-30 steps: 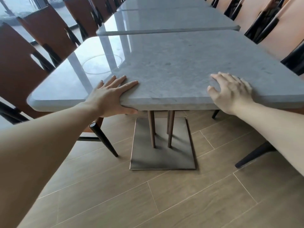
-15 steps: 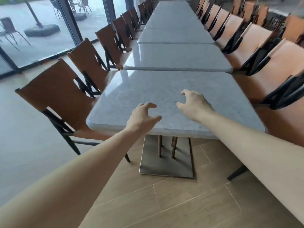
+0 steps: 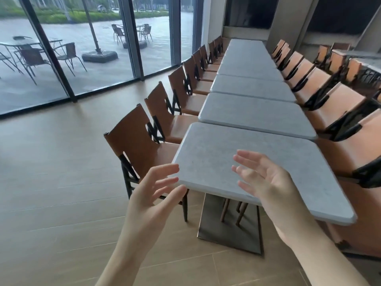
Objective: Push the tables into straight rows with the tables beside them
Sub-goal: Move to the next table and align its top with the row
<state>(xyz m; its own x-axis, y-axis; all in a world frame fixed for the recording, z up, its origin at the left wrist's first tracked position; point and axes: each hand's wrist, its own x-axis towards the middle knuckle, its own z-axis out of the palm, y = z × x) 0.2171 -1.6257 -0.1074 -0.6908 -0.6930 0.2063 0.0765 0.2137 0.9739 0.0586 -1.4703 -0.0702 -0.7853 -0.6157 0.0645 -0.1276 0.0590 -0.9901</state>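
Note:
A long row of grey stone-topped tables runs away from me. The nearest table (image 3: 216,153) stands on thin legs over a square metal base (image 3: 228,230). The second table (image 3: 255,114) lies right behind it, and several more follow. My left hand (image 3: 154,188) hovers in the air just off the near left corner of the nearest table, fingers spread and straight. Over the near edge of that top, my right hand (image 3: 261,178) is raised with palm turned inward and fingers spread. Neither hand touches the table or holds anything.
Brown leather chairs (image 3: 136,145) line the left side of the row, and orange chairs (image 3: 342,124) line the right side, tucked close. Wood-look floor (image 3: 57,162) spreads to the left up to glass walls (image 3: 99,48). More tables and chairs stand at far right.
Both hands have come off the near table edge and now hang spread in the air. My view has lifted and pulled back, showing the whole row.

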